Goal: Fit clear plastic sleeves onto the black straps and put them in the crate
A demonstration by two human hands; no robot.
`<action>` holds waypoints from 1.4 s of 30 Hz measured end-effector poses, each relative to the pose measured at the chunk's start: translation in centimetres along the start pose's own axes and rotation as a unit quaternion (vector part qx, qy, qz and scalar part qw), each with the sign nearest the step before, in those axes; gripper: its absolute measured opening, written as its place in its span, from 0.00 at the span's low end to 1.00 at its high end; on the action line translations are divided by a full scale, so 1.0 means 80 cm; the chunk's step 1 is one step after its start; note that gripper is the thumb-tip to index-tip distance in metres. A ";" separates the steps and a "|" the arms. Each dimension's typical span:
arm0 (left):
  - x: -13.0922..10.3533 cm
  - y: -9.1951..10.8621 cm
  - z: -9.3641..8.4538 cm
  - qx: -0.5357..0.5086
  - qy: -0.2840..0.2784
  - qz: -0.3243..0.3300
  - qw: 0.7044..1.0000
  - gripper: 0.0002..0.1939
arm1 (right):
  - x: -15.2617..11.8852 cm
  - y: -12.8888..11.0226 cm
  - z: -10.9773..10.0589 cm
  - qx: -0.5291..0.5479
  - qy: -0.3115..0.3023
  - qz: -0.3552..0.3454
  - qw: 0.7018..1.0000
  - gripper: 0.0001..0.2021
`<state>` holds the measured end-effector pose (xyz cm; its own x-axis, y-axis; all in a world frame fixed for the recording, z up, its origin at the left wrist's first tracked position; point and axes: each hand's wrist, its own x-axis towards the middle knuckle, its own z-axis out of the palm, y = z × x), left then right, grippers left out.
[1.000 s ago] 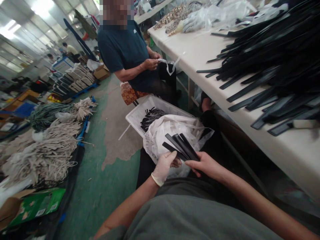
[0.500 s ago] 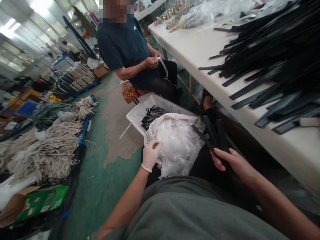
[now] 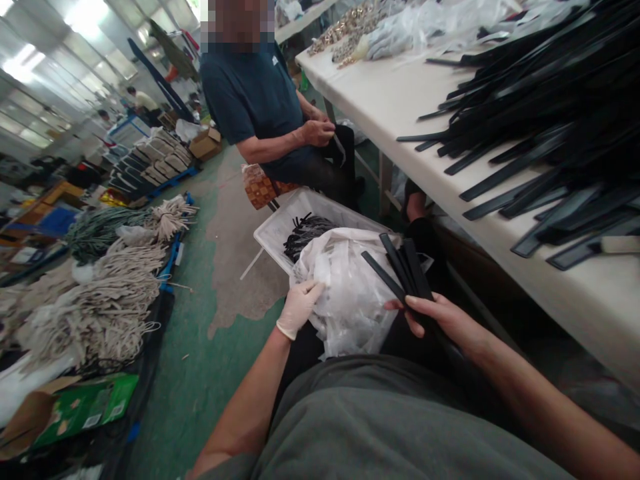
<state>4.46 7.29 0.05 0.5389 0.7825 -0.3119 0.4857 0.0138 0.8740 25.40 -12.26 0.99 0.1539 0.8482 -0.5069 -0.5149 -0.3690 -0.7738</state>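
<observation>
Black strips [image 3: 413, 268] are gripped in a fan by the right hand [image 3: 443, 317], its fingers closed, beside the bag [image 3: 345, 235] of plastic [image 3: 350, 293]. The gloved left hand [image 3: 301, 307] is held at the plastic, fingers drawn together; whether any is pinched cannot be told. The strips are best held firmly below their tips, spread so each can be reached singly.

Dim interior, lit from upper left by glaring lights [image 3: 87, 13] and pale windows [image 3: 31, 127]; deep shadow cast beneath tabletop [image 3: 393, 93]; far background blurred; edges stretched by lens distortion
</observation>
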 end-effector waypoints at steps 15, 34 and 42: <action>-0.042 0.017 0.012 -0.069 -0.040 0.039 0.996 0.19 | 0.054 -0.029 0.048 -0.012 0.028 -0.028 0.999 0.20; -0.053 0.066 -0.049 -0.302 0.076 0.194 0.930 0.09 | 0.032 -0.058 0.007 0.034 0.119 -0.085 0.989 0.19; -0.022 0.133 -0.032 -0.204 0.085 0.198 0.955 0.11 | 0.000 -0.070 0.056 -0.067 -0.034 -0.150 0.986 0.22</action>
<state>6.93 7.61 10.85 0.4874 0.8665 0.1078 -0.0609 -0.0895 0.9941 24.49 -8.52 7.03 0.2229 0.9488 -0.2237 -0.3384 -0.1399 -0.9305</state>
